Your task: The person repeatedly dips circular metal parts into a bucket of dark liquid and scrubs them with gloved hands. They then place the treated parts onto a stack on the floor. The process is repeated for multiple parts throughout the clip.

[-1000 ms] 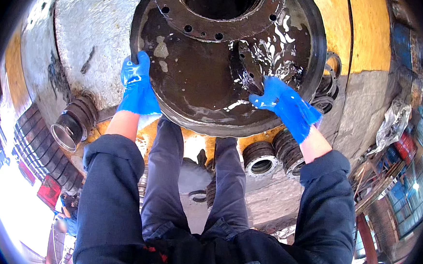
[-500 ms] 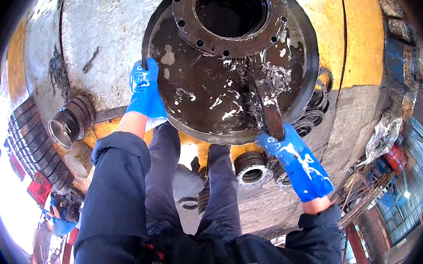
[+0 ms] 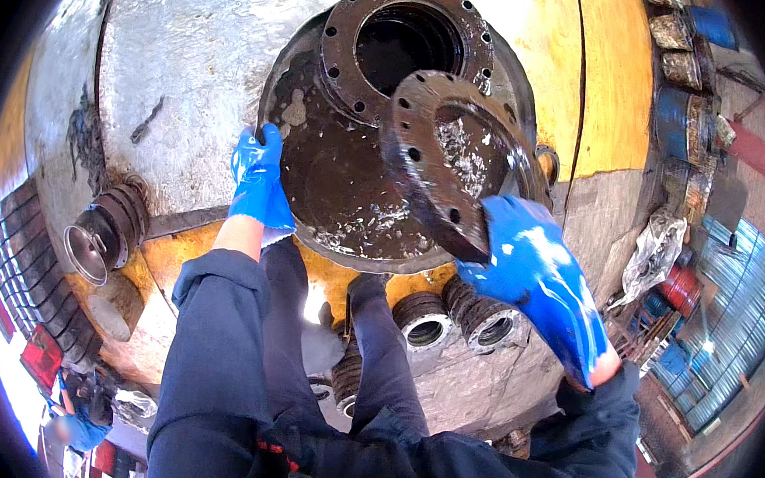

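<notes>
My right hand (image 3: 530, 257), in a wet blue glove, is closed on the near edge of a brown steel flange ring (image 3: 405, 157) with bolt holes. The ring hangs tilted above a wide round pan (image 3: 324, 187) of dark, oily liquid; small pale flecks or glints lie on its surface. My left hand (image 3: 259, 174), gloved in blue too, grips the pan's left rim. At the pan's far side stands a stack of flanges (image 3: 342, 35), its wide bore dark inside. The raised ring hides part of that stack and of the pan's right side.
Stacks of flanges stand near my feet (image 3: 419, 320) and at the left (image 3: 119, 221). Another ring (image 3: 547, 161) lies right of the pan. Clear plastic sheeting (image 3: 653, 256) lies farther right. At the lower left a person (image 3: 87, 418) is bent low.
My right hand has lifted the flange ring up out of the pan and turned its face toward me. My left hand stays on the rim. The view has shifted slightly.
</notes>
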Tool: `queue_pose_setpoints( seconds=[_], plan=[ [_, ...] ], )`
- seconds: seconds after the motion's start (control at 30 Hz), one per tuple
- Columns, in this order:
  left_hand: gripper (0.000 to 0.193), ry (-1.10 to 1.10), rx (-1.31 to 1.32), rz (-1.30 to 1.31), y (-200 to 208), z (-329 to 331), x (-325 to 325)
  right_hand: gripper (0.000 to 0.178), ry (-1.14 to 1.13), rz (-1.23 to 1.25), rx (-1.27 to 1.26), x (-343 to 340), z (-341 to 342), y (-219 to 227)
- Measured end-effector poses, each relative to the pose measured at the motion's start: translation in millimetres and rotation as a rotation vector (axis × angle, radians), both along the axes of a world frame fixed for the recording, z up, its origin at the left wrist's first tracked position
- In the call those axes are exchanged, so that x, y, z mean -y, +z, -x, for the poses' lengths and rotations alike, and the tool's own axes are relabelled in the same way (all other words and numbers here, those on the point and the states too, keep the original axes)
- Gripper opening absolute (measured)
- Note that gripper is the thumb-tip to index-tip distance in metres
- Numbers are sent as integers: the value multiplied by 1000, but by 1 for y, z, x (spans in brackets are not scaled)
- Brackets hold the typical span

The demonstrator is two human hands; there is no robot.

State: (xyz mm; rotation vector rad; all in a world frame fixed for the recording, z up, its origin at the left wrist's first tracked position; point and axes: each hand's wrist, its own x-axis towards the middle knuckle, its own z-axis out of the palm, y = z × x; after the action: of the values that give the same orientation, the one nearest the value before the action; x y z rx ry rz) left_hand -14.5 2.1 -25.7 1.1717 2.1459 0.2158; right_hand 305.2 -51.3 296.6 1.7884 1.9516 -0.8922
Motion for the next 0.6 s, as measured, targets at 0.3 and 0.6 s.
queue_pose_setpoints(
  seconds=[0.3,0.6],
  plan=[
    [53,17,2,6,22,-13,3,37,454,-691,-133,-8,9,-123],
    [50,23,-25,45,28,-10,-1,54,434,-840,-57,-64,15,-170]
  ],
)
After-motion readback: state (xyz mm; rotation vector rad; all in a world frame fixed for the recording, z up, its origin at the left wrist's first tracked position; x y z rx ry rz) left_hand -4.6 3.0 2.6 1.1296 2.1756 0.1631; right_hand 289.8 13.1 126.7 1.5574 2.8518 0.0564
